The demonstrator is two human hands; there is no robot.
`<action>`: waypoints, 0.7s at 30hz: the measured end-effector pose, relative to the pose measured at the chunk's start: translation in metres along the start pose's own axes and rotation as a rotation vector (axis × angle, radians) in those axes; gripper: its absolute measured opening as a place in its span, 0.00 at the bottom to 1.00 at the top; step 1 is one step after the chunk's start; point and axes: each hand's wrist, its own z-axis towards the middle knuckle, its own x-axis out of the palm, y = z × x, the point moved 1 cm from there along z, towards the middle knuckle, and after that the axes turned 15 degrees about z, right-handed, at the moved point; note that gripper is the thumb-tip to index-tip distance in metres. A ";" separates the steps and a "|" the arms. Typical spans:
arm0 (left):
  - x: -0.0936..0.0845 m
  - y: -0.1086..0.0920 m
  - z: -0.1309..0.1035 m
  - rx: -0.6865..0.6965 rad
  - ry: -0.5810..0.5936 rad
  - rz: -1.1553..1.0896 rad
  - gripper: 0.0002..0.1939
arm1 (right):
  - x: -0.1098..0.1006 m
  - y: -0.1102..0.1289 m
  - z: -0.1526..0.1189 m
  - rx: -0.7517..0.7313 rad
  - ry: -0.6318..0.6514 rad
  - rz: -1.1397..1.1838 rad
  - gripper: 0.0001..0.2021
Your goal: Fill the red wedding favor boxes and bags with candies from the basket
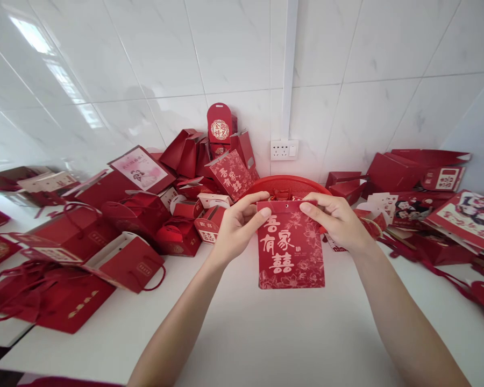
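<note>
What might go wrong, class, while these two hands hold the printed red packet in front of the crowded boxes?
The left hand and right hand grip the red packet near its top corners, so pulling them apart might crease or tear it.

Just behind the left hand, the floral box stands tilted among the piled red boxes; a bump could topple it.

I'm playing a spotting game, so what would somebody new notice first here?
The red bag in the middle, with the left hand and right hand gripping its top corners. Next come red boxes heaped at left and the red basket behind the bag, bright before the white wall.
</note>
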 end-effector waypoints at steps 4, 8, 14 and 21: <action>-0.003 -0.004 0.000 -0.067 0.067 -0.021 0.18 | 0.001 -0.001 0.000 -0.013 0.032 -0.044 0.19; -0.008 -0.005 0.000 -0.083 0.060 -0.002 0.16 | 0.000 0.001 0.000 -0.021 0.055 -0.078 0.17; -0.011 -0.008 -0.001 -0.063 0.058 0.013 0.14 | -0.001 0.002 -0.002 -0.051 0.064 -0.087 0.18; -0.016 -0.012 -0.001 -0.029 0.218 0.070 0.14 | -0.002 0.002 -0.002 -0.101 0.052 -0.147 0.16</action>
